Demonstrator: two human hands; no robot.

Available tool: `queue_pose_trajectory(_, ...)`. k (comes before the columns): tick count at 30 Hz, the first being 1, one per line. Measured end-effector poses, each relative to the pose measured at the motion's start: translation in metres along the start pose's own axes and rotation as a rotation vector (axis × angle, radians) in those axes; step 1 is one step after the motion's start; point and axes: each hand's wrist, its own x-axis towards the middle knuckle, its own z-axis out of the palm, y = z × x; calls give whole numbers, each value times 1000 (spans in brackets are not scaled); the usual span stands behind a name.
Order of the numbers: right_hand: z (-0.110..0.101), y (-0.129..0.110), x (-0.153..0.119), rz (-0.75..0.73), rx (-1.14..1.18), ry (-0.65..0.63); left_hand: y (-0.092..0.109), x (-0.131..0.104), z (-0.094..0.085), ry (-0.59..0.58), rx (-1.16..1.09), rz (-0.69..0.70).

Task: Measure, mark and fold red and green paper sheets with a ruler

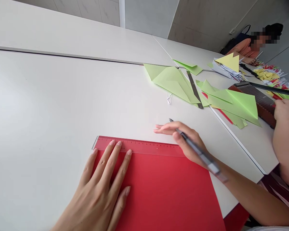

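A sheet of red paper [166,189] lies on the white table, running out of the bottom of the view. Along its far edge rests a clear ruler [144,148] with printed marks. My left hand [106,179] lies flat with fingers spread, fingertips pressing on the ruler and the paper. Over the ruler's right end is my right hand [190,141], with a pen [199,150] held between thumb and fingers. The pen's tip points away to the upper left, off the paper, and its rear end is blurred. The right hand covers the ruler's right end.
Green paper pieces [170,81] and a dark metal ruler [195,89] lie ahead to the right. Beyond them are a paper cutter [252,96], a paper stack [228,69] and several folded papers. A co-worker's arm [287,134] is at right; another person [245,48] sits farther back.
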Motion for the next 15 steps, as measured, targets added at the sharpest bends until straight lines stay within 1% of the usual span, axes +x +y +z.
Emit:
queue_pose_trajectory(3,5,1,-1,4,138,164,0,-1,1,-6,-17,-11)
queue_pose_trajectory(5,9,2,-1,50,207,208,0,-1,1,-10,-37,-29)
queue_pose_trajectory(7,13,2,0,136,225,210,0,-1,2,-13,-62,-56)
queue_pose_trajectory(10,17,0,1,237,216,172,0,-3,2,-16,-84,-79)
queue_pose_trajectory(15,19,-1,1,289,214,160,2,-5,6,-21,-102,-85)
